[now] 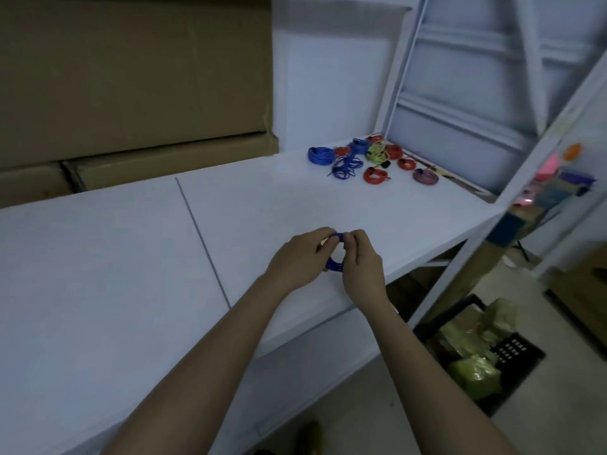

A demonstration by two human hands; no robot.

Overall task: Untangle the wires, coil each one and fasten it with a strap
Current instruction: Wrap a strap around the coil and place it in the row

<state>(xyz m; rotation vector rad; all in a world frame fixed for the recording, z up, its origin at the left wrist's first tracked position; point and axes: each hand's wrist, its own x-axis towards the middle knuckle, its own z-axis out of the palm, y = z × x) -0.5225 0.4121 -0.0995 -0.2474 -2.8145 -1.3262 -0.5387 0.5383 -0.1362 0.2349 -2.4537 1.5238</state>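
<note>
1. I see both hands meeting over the white table (98,274), just inside its near edge, with a small blue coil (333,265) held between them.
2. My left hand (295,261) curls its fingers around the coil's left side and holds it up off the tabletop.
3. My right hand (361,262) pinches the coil's top right with thumb and fingertips; the fingers cover most of the loop, so I cannot tell whether a strap is on it.
4. Only the coil's lower arc and a bit of its top show between the hands.
5. The rest of the wires sit well apart, at the table's far right corner: a blue coil (319,155) at the left of the group, a loose blue tangle (346,167) beside it, a yellow-green tangle (377,152) in the middle, red coils (375,175) around it, and a purple coil (425,176) at the right end.
6. Cardboard boxes (131,77) stand along the table's far left side.
7. A white shelf frame (538,149) rises at the right, with blurred pink and orange items (551,165) on it.
8. On the floor to the right, below the table, a black crate (512,353) holds bagged, yellowish bundles.
9. A thin seam (200,238) runs across the tabletop left of my hands.
</note>
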